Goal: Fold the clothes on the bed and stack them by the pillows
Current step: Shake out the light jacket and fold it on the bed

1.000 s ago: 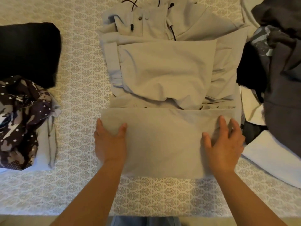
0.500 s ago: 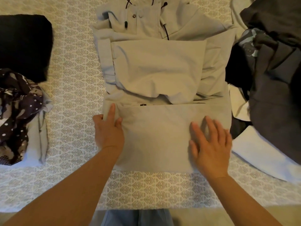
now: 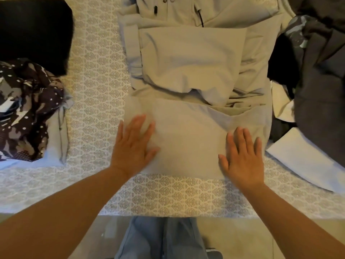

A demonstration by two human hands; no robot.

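A beige jacket [image 3: 194, 68] lies in the middle of the bed [image 3: 97, 75], its hem folded up into a flat band along the bed's near edge. The left hand [image 3: 133, 146] lies flat on the left end of that band, fingers [image 3: 139, 121] straight and slightly spread, gripping nothing. The right hand [image 3: 242, 157] presses flat on the right end, fingers straight and close together, also holding nothing (both palms face down on the cloth). At the bed's left edge sits a crumpled dark spotted garment [image 3: 28, 109] on top of a pale blue one [image 3: 56, 139], with a black folded item [image 3: 35, 32] behind them. Along the right edge lies a heap of dark grey clothes [image 3: 321, 90] over white fabric [image 3: 302, 161].
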